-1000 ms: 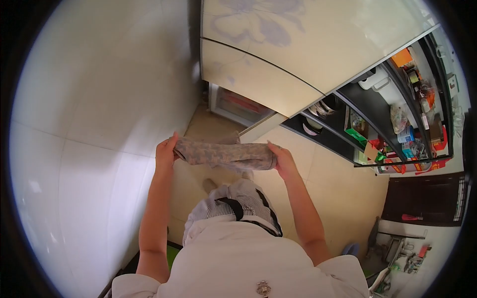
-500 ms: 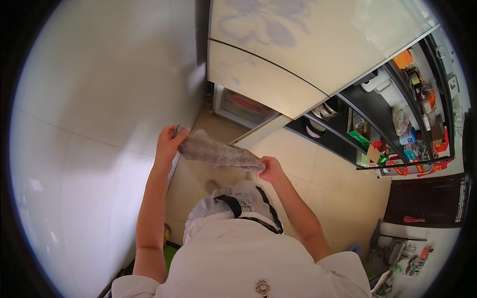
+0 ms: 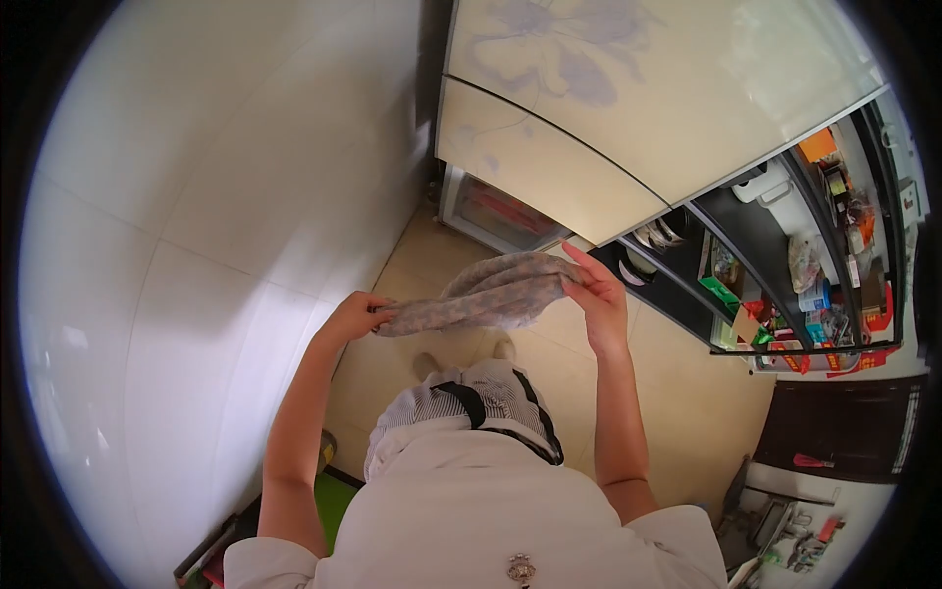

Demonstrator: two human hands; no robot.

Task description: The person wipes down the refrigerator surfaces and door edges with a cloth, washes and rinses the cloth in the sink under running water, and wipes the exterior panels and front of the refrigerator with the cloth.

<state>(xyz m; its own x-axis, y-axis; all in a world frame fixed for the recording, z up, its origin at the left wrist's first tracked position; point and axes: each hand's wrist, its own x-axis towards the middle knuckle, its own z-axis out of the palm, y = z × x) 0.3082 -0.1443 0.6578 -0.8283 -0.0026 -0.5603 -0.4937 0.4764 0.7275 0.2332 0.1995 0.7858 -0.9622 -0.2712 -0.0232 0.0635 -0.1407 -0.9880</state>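
Note:
A thin cloth (image 3: 476, 299) with a blotchy grey and pinkish pattern is stretched between my two hands in front of my waist. My left hand (image 3: 355, 318) pinches its narrow, gathered left end. At the other end, my right hand (image 3: 599, 296) grips the cloth between thumb and fingers, with one finger pointing up. The middle of the cloth is bunched in long folds, and its lower edge hangs loose above the floor.
Ahead stands a cream refrigerator (image 3: 549, 147) with a purple flower print. Dark shelves (image 3: 746, 231) holding packets and boxes are on the right. A pale tiled wall (image 3: 206, 245) runs along the left, and a green item (image 3: 336, 506) is beside me at lower left.
My right hand has moved up and to the right, and my left hand has come lower. The cloth has gone from a slanting strip to a wider, looped bundle of folds.

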